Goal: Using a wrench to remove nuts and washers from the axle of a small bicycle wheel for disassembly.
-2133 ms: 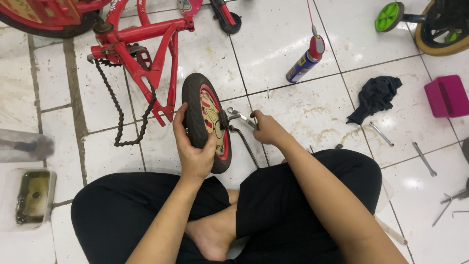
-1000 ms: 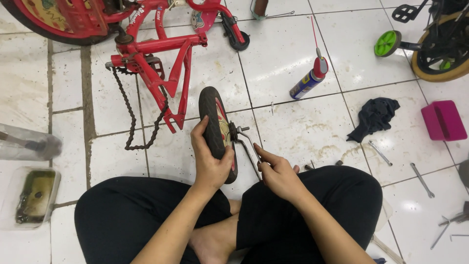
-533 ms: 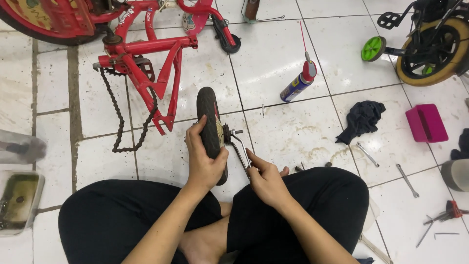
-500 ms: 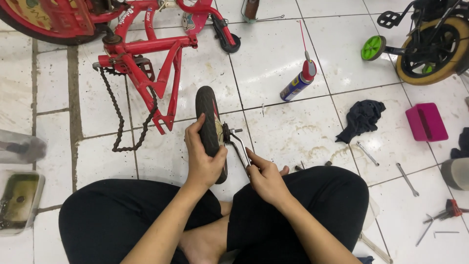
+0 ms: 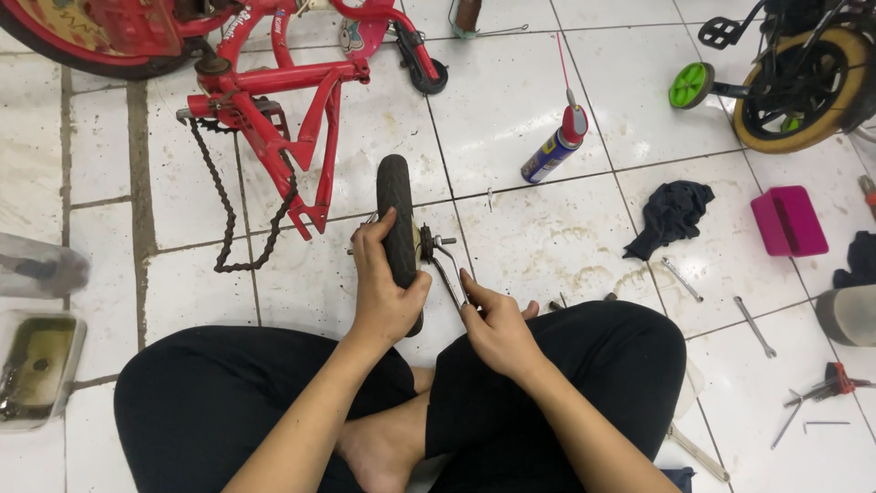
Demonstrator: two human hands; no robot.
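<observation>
I sit cross-legged on a white tiled floor. My left hand [image 5: 385, 288] grips a small black bicycle wheel [image 5: 397, 196] that stands upright, edge-on, in front of my knees. My right hand [image 5: 493, 324] holds the handle of a metal wrench [image 5: 449, 272] whose head sits at the wheel's axle nut [image 5: 427, 245] on the wheel's right side.
A red child's bicycle frame [image 5: 292, 100] with a hanging chain [image 5: 233, 219] lies ahead on the left. A spray can [image 5: 554, 146], a dark rag [image 5: 673, 215], a pink box [image 5: 789, 221], loose wrenches [image 5: 754, 324] and another small bicycle [image 5: 803, 78] lie to the right. A tray [image 5: 36, 365] sits at the left.
The wheel has turned from showing its red face to standing edge-on. My right hand has slid down the wrench handle toward my lap while my left keeps its grip.
</observation>
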